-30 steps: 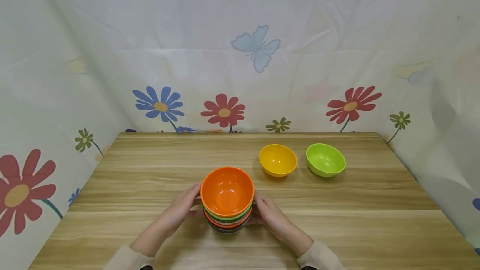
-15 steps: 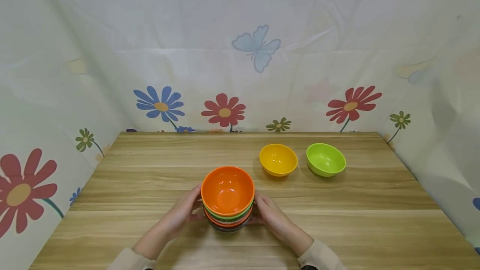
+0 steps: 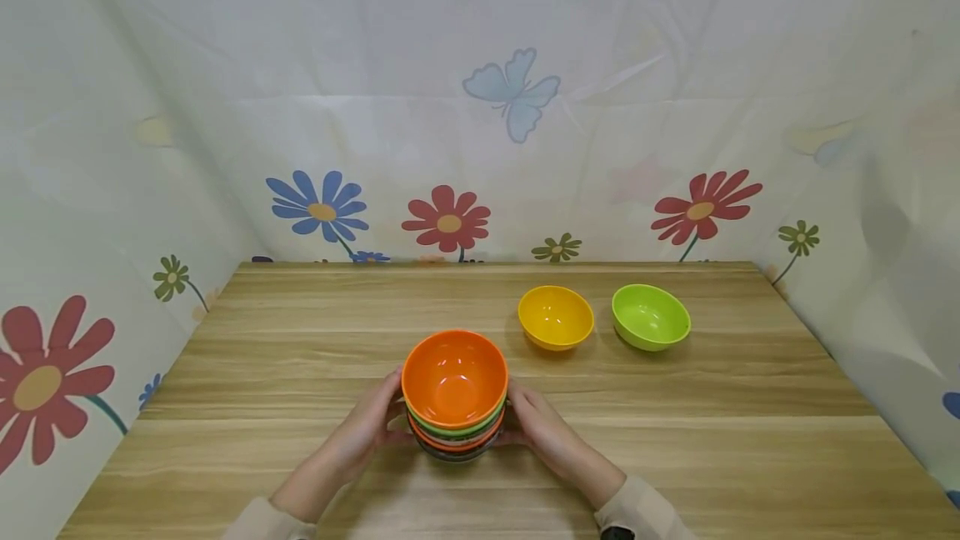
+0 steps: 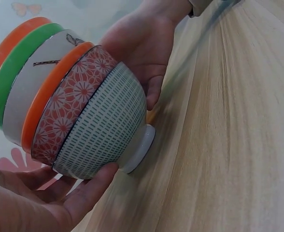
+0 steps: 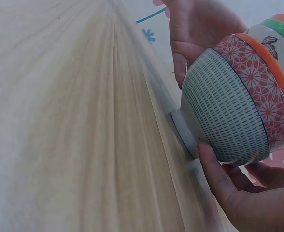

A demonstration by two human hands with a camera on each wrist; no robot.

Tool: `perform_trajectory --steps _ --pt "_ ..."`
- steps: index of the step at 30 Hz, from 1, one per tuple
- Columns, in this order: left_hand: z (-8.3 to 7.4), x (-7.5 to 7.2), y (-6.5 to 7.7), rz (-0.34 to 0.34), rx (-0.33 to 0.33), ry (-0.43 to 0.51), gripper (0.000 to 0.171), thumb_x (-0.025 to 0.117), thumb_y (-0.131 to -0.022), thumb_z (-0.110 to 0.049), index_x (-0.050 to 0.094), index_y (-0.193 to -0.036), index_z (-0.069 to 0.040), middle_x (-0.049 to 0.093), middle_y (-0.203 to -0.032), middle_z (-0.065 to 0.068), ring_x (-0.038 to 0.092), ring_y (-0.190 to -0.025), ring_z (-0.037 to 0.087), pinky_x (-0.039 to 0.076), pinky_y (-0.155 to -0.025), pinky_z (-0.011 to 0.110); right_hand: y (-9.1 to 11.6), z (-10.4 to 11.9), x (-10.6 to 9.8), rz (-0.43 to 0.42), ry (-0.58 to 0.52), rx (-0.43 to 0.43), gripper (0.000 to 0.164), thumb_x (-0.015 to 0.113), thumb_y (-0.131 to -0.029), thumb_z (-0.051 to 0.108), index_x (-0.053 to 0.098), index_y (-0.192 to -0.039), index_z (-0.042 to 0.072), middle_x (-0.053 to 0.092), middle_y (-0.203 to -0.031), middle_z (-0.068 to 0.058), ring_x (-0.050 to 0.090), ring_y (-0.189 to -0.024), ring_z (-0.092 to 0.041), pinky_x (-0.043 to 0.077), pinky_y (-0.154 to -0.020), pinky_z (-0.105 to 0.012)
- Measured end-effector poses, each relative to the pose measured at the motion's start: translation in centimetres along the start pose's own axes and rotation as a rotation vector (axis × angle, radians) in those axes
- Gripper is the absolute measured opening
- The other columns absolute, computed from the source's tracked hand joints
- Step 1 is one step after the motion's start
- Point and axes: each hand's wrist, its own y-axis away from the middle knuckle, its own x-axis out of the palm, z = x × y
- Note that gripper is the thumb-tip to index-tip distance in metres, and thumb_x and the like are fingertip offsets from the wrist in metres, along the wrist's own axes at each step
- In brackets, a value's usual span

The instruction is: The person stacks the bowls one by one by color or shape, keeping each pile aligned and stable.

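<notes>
A nested stack of several bowls stands upright near the front middle of the table, with an orange bowl (image 3: 456, 382) on top. Below it in the left wrist view come a green bowl (image 4: 9, 72), a white bowl with dark sprigs (image 4: 23, 84), a second orange rim, a red flower-patterned bowl (image 4: 74, 99) and a bottom bowl with green dashes (image 4: 103, 125). My left hand (image 3: 360, 432) holds the stack's left side, thumb up near the top rim and fingers curving under. My right hand (image 3: 547, 440) holds the right side the same way. The bottom bowl's white foot (image 5: 183, 133) is close over the tabletop.
Behind the stack and to the right, a yellow bowl (image 3: 556, 319) stands on the wooden table (image 3: 300, 332). A lime green bowl (image 3: 651, 319) is to the right of it. A flowered cloth (image 3: 375, 140) hangs along the table's back and sides.
My left wrist has shifted slightly to the right, with its fingers closer in against the stack. The bowls and my right hand look nearly the same.
</notes>
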Motion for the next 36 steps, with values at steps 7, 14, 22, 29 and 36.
perform_trajectory --steps 7,14,22,29,36 --pt "0.02 0.00 -0.03 -0.007 -0.003 0.000 0.063 0.029 -0.097 -0.050 0.039 -0.134 0.000 0.044 -0.130 0.018 0.051 -0.107 0.023 0.053 -0.077 0.045 -0.05 0.05 0.10 -0.012 0.000 -0.001 0.066 0.033 -0.097 0.048 0.036 -0.137 -0.005 0.051 -0.127 -0.021 0.055 -0.104 -0.018 0.053 -0.081 -0.040" --pt "0.12 -0.01 -0.03 -0.008 0.002 -0.002 0.067 0.030 -0.095 -0.054 0.040 -0.134 0.000 0.043 -0.131 0.019 0.050 -0.109 0.025 0.053 -0.077 0.046 0.03 -0.01 0.02 -0.009 0.001 0.010 0.066 0.033 -0.097 0.047 0.036 -0.137 -0.005 0.053 -0.124 -0.021 0.055 -0.102 -0.017 0.053 -0.082 -0.039" --pt "0.16 0.14 0.10 -0.018 -0.006 -0.004 0.068 0.028 -0.097 -0.052 0.036 -0.136 0.002 0.043 -0.133 0.020 0.051 -0.109 0.023 0.053 -0.077 0.046 0.08 -0.22 -0.12 -0.009 0.020 -0.001 0.066 0.033 -0.097 0.048 0.035 -0.138 -0.004 0.050 -0.129 -0.022 0.056 -0.104 -0.017 0.053 -0.081 -0.038" --pt "0.20 0.14 0.06 -0.012 -0.003 -0.001 0.063 0.025 -0.098 -0.048 0.037 -0.136 0.001 0.043 -0.133 0.019 0.050 -0.110 0.024 0.053 -0.077 0.046 -0.07 -0.06 -0.01 -0.090 0.063 -0.015 0.057 0.035 -0.099 0.038 0.038 -0.136 -0.006 0.046 -0.132 -0.024 0.058 -0.100 -0.018 0.055 -0.078 -0.037" --pt "0.14 0.13 0.05 -0.020 -0.007 0.000 0.064 0.026 -0.098 -0.049 0.036 -0.136 0.001 0.043 -0.134 0.019 0.050 -0.110 0.023 0.053 -0.077 0.045 -0.37 0.24 -0.11 -0.223 0.213 -0.048 0.044 0.044 -0.098 0.030 0.049 -0.129 0.000 0.052 -0.126 -0.019 0.056 -0.102 -0.019 0.055 -0.076 -0.032"
